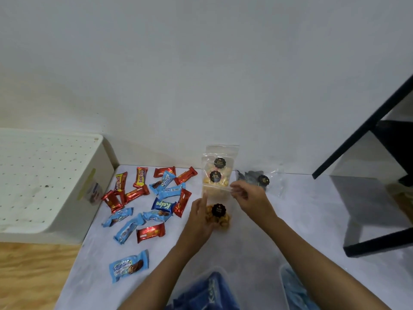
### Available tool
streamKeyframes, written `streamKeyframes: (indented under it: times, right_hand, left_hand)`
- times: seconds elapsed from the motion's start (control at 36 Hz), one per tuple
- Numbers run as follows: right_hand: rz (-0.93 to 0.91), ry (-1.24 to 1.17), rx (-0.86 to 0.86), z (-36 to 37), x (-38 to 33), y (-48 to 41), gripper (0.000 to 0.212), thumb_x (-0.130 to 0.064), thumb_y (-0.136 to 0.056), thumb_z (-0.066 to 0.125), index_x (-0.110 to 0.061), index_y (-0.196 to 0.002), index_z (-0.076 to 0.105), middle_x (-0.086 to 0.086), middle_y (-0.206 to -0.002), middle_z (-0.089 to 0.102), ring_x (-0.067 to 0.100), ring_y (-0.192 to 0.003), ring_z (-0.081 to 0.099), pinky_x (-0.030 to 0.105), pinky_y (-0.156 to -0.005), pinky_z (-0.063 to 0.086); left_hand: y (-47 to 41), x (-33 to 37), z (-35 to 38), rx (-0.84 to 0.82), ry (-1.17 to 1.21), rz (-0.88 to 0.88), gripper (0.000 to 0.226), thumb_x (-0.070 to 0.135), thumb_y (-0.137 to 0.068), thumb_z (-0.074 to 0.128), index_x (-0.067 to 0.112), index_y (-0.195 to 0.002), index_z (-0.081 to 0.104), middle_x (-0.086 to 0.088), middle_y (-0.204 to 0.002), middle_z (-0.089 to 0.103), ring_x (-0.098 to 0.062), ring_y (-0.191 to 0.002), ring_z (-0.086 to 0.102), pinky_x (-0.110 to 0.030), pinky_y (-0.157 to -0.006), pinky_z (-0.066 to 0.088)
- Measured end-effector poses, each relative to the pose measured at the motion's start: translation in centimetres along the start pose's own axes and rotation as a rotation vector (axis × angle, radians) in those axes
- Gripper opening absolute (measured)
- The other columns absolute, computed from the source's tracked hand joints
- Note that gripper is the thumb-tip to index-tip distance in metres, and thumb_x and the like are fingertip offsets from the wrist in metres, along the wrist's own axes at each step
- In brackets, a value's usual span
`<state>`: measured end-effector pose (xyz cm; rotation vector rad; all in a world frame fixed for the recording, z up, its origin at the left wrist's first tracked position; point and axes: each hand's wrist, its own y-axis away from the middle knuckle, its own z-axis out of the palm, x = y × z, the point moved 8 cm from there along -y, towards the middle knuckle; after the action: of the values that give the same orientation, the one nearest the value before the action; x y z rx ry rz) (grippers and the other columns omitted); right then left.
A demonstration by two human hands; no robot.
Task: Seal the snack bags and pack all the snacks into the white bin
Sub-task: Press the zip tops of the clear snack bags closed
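A clear zip bag of brown snacks (220, 217) with a black round label lies on the white table (301, 220). My left hand (199, 218) grips its left side with one finger raised along the top edge. My right hand (248, 195) pinches the bag's top right corner. Behind it stand two more clear bags, one with yellow snacks (216, 175) and one behind that (221, 153). A bag of dark snacks (257, 179) lies to the right. The white bin (73, 175) sits at the left, covered by a dotted lid.
Several red and blue wrapped bars (143, 198) are scattered on the left half of the table, and one blue packet (129, 265) lies nearer me. Clear tubs with blue packets (207, 291) sit at the front edge. A black frame (368, 135) stands at the right.
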<state>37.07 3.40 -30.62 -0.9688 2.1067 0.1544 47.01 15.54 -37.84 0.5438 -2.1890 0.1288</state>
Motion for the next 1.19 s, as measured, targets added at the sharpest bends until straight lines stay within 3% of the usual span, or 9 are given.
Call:
streamKeyframes:
  times: [0.11, 0.28, 0.39, 0.64, 0.69, 0.81, 0.92, 1.06, 1.19]
  right_hand:
    - [0.041, -0.016, 0.106, -0.2, 1.0, -1.7, 0.015, -0.002, -0.080, 0.067, -0.004, -0.095, 0.070, -0.002, -0.081, 0.062, 0.006, -0.070, 0.057, 0.001, -0.068, 0.044]
    - [0.130, -0.046, 0.161, 0.8, 3.4, -4.8, 0.013, -0.006, -0.083, 0.066, -0.006, -0.096, 0.069, 0.011, -0.088, 0.065, 0.019, -0.076, 0.061, 0.022, -0.070, 0.051]
    - [0.162, -0.059, 0.149, 1.6, 4.2, -6.3, 0.014, -0.009, -0.085, 0.063, -0.003, -0.098, 0.066, 0.009, -0.089, 0.062, 0.014, -0.080, 0.055, 0.018, -0.071, 0.042]
    - [0.245, -0.119, 0.213, 1.2, 6.4, -6.5, 0.015, -0.007, -0.089, 0.057, -0.003, -0.100, 0.066, 0.010, -0.092, 0.066, 0.015, -0.082, 0.058, 0.015, -0.074, 0.042]
    - [0.301, -0.098, 0.280, 0.3, 7.9, -4.9, 0.013, -0.007, -0.089, 0.055, -0.004, -0.096, 0.066, 0.009, -0.088, 0.065, 0.016, -0.079, 0.057, 0.007, -0.067, 0.038]
    - [0.508, -0.090, 0.451, -1.6, 11.7, -0.6, 0.010, -0.006, -0.087, 0.055, -0.004, -0.092, 0.063, 0.014, -0.088, 0.065, 0.023, -0.081, 0.058, 0.024, -0.072, 0.040]
    - [0.836, -0.194, 0.587, -2.2, 15.5, 3.9, 0.013, -0.012, -0.088, 0.055, -0.002, -0.094, 0.060, 0.014, -0.088, 0.063, 0.027, -0.085, 0.059, 0.026, -0.072, 0.040]
    - [1.073, -0.411, 0.531, -0.4, 18.0, 5.0, 0.030, -0.033, -0.084, 0.061, -0.004, -0.093, 0.061, 0.010, -0.082, 0.064, 0.025, -0.076, 0.062, 0.030, -0.063, 0.050]
    - [1.146, -0.725, 0.552, 0.8, 18.2, 3.4, 0.037, -0.036, -0.080, 0.069, -0.006, -0.061, 0.056, 0.004, -0.066, 0.061, 0.017, -0.062, 0.058, 0.031, -0.068, 0.050]
  left_hand:
    - [-1.8, -0.3, 0.0, -0.009, -0.040, -0.008, 0.083, 0.028, -0.090, 0.058, 0.021, -0.148, -0.001, -0.006, -0.152, 0.016, -0.017, -0.138, 0.025, -0.014, -0.098, 0.022]
    - [-3.6, -0.4, -0.6, -0.012, -0.049, -0.033, 0.087, 0.037, -0.088, 0.059, 0.024, -0.148, -0.002, -0.007, -0.149, 0.018, -0.019, -0.134, 0.030, -0.027, -0.102, 0.038]
    - [-4.7, -0.8, -0.8, -0.012, -0.040, -0.067, 0.085, 0.031, -0.089, 0.058, 0.024, -0.148, -0.003, -0.006, -0.150, 0.015, -0.018, -0.136, 0.030, -0.027, -0.100, 0.040]
    - [-5.7, -1.3, -0.6, -0.026, -0.042, -0.098, 0.085, 0.035, -0.088, 0.058, 0.024, -0.148, -0.002, -0.003, -0.152, 0.012, -0.018, -0.136, 0.028, -0.029, -0.100, 0.041]
    - [-5.7, -1.5, -0.4, -0.021, -0.043, -0.101, 0.086, 0.036, -0.088, 0.058, 0.023, -0.148, -0.003, -0.003, -0.152, 0.011, -0.018, -0.137, 0.027, -0.029, -0.100, 0.041]
    - [-5.6, -1.8, 0.0, 0.009, -0.036, -0.094, 0.087, 0.035, -0.089, 0.058, 0.021, -0.148, -0.005, -0.004, -0.152, 0.009, -0.019, -0.138, 0.024, -0.025, -0.100, 0.038]
    - [-5.5, -1.9, 0.3, 0.040, -0.017, -0.089, 0.085, 0.031, -0.089, 0.058, 0.019, -0.148, -0.003, -0.006, -0.152, 0.009, -0.018, -0.138, 0.023, -0.017, -0.094, 0.032]
    - [-5.3, -2.2, 0.7, 0.064, 0.018, -0.102, 0.082, 0.029, -0.090, 0.057, 0.023, -0.148, 0.000, -0.004, -0.152, 0.011, -0.017, -0.137, 0.026, -0.017, -0.095, 0.031]
    - [-5.2, -2.3, 1.1, 0.088, 0.019, -0.101, 0.080, 0.027, -0.091, 0.057, 0.022, -0.148, 0.001, -0.003, -0.151, 0.012, -0.017, -0.137, 0.025, -0.018, -0.099, 0.030]
